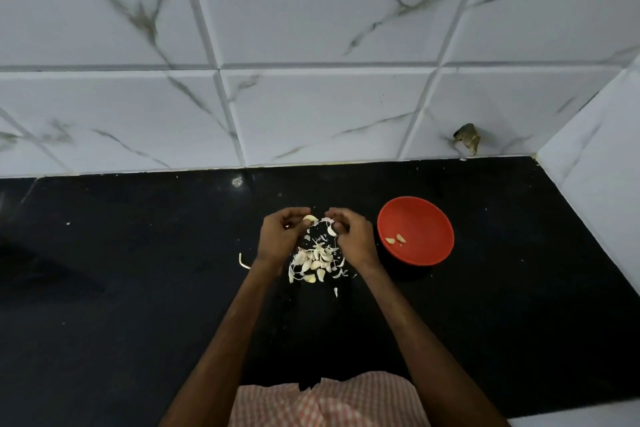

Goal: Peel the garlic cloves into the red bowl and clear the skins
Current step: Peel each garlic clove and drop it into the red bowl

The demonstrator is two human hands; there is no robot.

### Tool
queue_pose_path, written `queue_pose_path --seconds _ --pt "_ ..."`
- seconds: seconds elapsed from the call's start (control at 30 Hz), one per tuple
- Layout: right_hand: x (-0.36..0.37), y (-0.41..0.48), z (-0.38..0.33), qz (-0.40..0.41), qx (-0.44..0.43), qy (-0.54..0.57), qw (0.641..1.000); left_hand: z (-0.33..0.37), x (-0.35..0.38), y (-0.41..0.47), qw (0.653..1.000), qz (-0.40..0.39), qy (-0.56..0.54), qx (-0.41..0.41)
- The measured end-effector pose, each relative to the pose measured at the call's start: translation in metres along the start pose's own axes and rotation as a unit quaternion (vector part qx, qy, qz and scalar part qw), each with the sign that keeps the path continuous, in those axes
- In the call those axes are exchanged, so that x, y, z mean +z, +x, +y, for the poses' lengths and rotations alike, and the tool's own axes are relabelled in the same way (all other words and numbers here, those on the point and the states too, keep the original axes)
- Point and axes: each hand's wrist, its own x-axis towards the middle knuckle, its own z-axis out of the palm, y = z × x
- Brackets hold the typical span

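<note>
Left hand (281,237) curled, pinching a clove (310,219) at the fingertips. Right hand (354,236) also curled, pinching a strip of pinkish skin (327,220) just beside it. There's a pale bit under the right fingers, but I can't tell whether it's clove or skin. Both hands hover over the pile (317,262) of cloves and loose skins on the black counter (138,253). The red bowl (426,218) sits near the right hand, with two peeled cloves (395,239) inside. Handling guess: the clove is light, firm and small, likely slick once bare, so pinch its sides and tear from the tip or root end. The skin is papery, near weightless and clingy, so it's better swept together than picked up piece by piece.
</note>
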Motion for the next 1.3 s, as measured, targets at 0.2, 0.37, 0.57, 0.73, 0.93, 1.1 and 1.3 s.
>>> queue_pose_path --seconds 0.2,0.37,0.57,0.73,0.93,1.1,1.3 --pt "-0.003 -0.013 0.008 -0.071 0.165 0.251 0.951 -0.012 0.020 0.007 0.981 -0.044 0.170 0.080" --pt "-0.020 -0.016 0.014 -0.014 0.111 0.198 0.974 -0.012 0.052 0.014 0.947 -0.065 0.285 0.131" --pt "-0.066 -0.001 0.038 0.096 0.129 0.070 0.985 -0.007 0.075 0.027 0.964 -0.080 0.234 0.103" --pt "-0.099 0.010 0.067 0.092 0.130 -0.122 0.980 -0.042 0.030 0.023 0.913 -0.037 0.398 0.075" --pt "-0.092 0.019 0.074 0.007 0.130 -0.202 0.971 -0.075 0.013 0.004 0.830 -0.176 0.528 0.014" --pt "-0.083 0.014 0.075 -0.045 0.134 -0.196 0.970 -0.084 0.015 0.004 0.792 -0.205 0.575 0.016" --pt "-0.057 -0.002 0.058 0.049 0.000 -0.219 0.975 -0.093 0.010 0.005 0.850 -0.139 0.506 0.049"
